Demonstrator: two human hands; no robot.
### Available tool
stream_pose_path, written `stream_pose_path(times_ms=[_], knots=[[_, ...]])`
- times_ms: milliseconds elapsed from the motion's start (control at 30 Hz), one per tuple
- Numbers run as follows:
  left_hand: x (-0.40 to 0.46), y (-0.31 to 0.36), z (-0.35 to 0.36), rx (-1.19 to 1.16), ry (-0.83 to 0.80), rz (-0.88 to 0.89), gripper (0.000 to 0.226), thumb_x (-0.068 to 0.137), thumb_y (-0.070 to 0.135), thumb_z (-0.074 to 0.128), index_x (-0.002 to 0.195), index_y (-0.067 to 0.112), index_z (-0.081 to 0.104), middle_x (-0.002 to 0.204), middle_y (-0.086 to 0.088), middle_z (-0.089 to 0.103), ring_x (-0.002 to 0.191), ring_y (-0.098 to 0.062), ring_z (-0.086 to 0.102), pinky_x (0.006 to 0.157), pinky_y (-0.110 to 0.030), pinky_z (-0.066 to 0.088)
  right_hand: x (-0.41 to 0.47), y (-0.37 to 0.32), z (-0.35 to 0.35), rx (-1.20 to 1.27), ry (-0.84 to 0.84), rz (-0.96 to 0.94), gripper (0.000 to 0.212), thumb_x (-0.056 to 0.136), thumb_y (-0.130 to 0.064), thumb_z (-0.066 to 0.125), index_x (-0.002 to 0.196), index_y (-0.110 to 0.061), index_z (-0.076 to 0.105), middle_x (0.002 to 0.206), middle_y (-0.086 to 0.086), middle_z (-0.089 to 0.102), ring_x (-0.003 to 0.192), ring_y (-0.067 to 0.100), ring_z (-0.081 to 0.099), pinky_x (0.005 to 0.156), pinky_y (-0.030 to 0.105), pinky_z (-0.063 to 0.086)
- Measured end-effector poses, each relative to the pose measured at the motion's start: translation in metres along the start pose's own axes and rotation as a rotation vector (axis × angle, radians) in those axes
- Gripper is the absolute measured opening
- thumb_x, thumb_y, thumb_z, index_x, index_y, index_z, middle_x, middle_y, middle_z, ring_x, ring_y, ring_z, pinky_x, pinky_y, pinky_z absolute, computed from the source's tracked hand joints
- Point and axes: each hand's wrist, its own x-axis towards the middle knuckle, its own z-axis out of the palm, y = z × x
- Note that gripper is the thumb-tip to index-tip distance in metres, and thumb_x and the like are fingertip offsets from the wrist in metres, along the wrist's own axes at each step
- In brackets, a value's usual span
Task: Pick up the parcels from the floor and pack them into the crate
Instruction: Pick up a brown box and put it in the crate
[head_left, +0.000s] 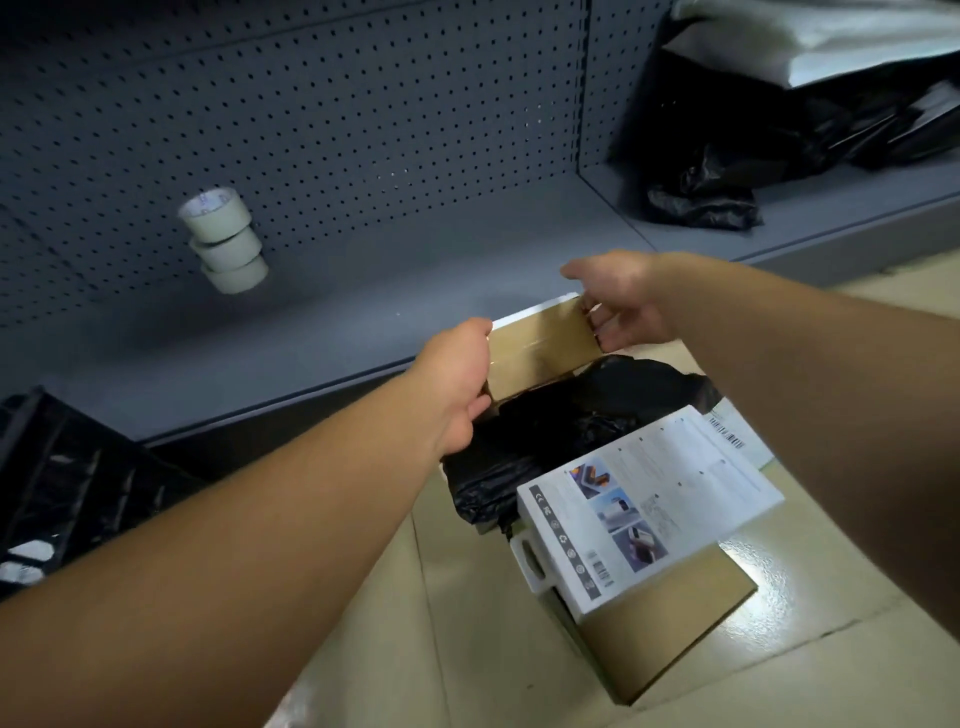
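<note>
A brown cardboard parcel (540, 348) with a white far edge sits above a glossy black plastic bag (561, 415). Just nearer than the bag lies a white box (649, 499) printed with small colour photos and grey text. Grey dotted pegboard (311, 130) stands behind; beige floor tiles (467, 597) lie below.

Beige tiled floor (467, 649) carries a brown cardboard box (670, 623), black plastic-wrapped parcels (545, 441) and a black crate (57, 483); grey shelf (363, 322) holds black bags (701, 202).
</note>
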Motion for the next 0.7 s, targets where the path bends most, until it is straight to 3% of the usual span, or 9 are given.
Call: stream_pose_path(times_ms=[67, 100, 200, 267, 333, 400, 500, 633, 700], knots=[[-0.009, 0.004, -0.014, -0.022, -0.017, 0.036, 0.038, 0.089, 0.038, 0.053, 0.121, 0.025, 0.068, 0.120, -0.001, 0.072, 0.106, -0.021, 0.070, 0.093, -0.038, 0.058, -0.014, -0.009, 0.002, 0.016, -0.002, -0.011, 0.051, 0.104, -0.046, 0.044, 0.133, -0.003, 0.044, 0.115, 0.020, 0.059, 0.093, 0.033, 0.068, 0.060, 0.040, 0.061], [-0.016, 0.007, -0.022, -0.024, -0.015, 0.059, 0.035, 0.091, 0.037, 0.052, 0.120, 0.024, 0.068, 0.117, -0.001, 0.073, 0.104, -0.021, 0.071, 0.092, -0.038, 0.059, -0.020, -0.014, 0.004, 0.002, -0.006, -0.019, 0.052, 0.104, -0.047, 0.044, 0.133, -0.003, 0.044, 0.115, 0.020, 0.058, 0.094, 0.033, 0.067, 0.059, 0.039, 0.060], [-0.032, 0.013, -0.053, -0.003, 0.022, 0.109, 0.036, 0.092, 0.040, 0.049, 0.119, 0.022, 0.064, 0.104, 0.005, 0.062, 0.096, -0.017, 0.059, 0.096, -0.038, 0.056, -0.038, -0.029, 0.021, -0.041, -0.036, -0.044, 0.055, 0.103, -0.050, 0.044, 0.129, -0.001, 0.049, 0.129, 0.020, 0.056, 0.107, 0.038, 0.064, 0.083, 0.046, 0.059], [-0.043, 0.019, -0.077, 0.012, 0.045, 0.135, 0.030, 0.094, 0.037, 0.046, 0.112, 0.019, 0.062, 0.098, 0.001, 0.053, 0.090, -0.021, 0.049, 0.095, -0.033, 0.052, -0.048, -0.040, 0.037, -0.059, -0.061, -0.063, 0.054, 0.103, -0.049, 0.044, 0.123, 0.001, 0.053, 0.123, 0.020, 0.060, 0.106, 0.038, 0.066, 0.095, 0.050, 0.056], [-0.055, 0.027, -0.103, 0.035, 0.085, 0.171, 0.025, 0.098, 0.032, 0.045, 0.109, 0.018, 0.063, 0.097, -0.002, 0.059, 0.087, -0.023, 0.053, 0.084, -0.033, 0.047, -0.063, -0.054, 0.057, -0.066, -0.091, -0.096, 0.049, 0.104, -0.048, 0.042, 0.112, -0.002, 0.056, 0.105, 0.019, 0.065, 0.095, 0.035, 0.069, 0.093, 0.048, 0.057], [-0.066, 0.036, -0.130, 0.051, 0.142, 0.207, 0.021, 0.099, 0.027, 0.046, 0.106, 0.019, 0.065, 0.104, -0.004, 0.067, 0.089, -0.029, 0.062, 0.084, -0.035, 0.050, -0.076, -0.067, 0.080, -0.040, -0.130, -0.124, 0.044, 0.105, -0.046, 0.043, 0.106, -0.004, 0.057, 0.095, 0.018, 0.066, 0.088, 0.033, 0.070, 0.087, 0.046, 0.059], [-0.082, 0.044, -0.174, 0.077, 0.231, 0.224, 0.021, 0.099, 0.022, 0.051, 0.111, 0.019, 0.068, 0.120, -0.005, 0.071, 0.113, -0.025, 0.067, 0.091, -0.039, 0.059, -0.089, -0.084, 0.114, 0.038, -0.217, -0.149, 0.042, 0.104, -0.043, 0.046, 0.110, -0.002, 0.056, 0.099, 0.021, 0.067, 0.090, 0.036, 0.072, 0.086, 0.049, 0.060], [-0.105, 0.050, -0.240, 0.103, 0.305, 0.236, 0.024, 0.095, 0.018, 0.055, 0.114, 0.024, 0.068, 0.118, 0.002, 0.069, 0.108, -0.019, 0.065, 0.080, -0.038, 0.063, -0.108, -0.100, 0.165, 0.079, -0.331, -0.171, 0.042, 0.104, -0.042, 0.047, 0.109, -0.001, 0.055, 0.110, 0.023, 0.066, 0.102, 0.039, 0.071, 0.089, 0.050, 0.059], [-0.119, 0.049, -0.270, 0.104, 0.324, 0.232, 0.026, 0.093, 0.018, 0.057, 0.117, 0.021, 0.067, 0.117, 0.001, 0.069, 0.106, -0.019, 0.066, 0.079, -0.042, 0.064, -0.121, -0.104, 0.190, 0.076, -0.375, -0.195, 0.039, 0.104, -0.039, 0.047, 0.112, -0.002, 0.057, 0.106, 0.021, 0.068, 0.101, 0.037, 0.072, 0.087, 0.049, 0.060]])
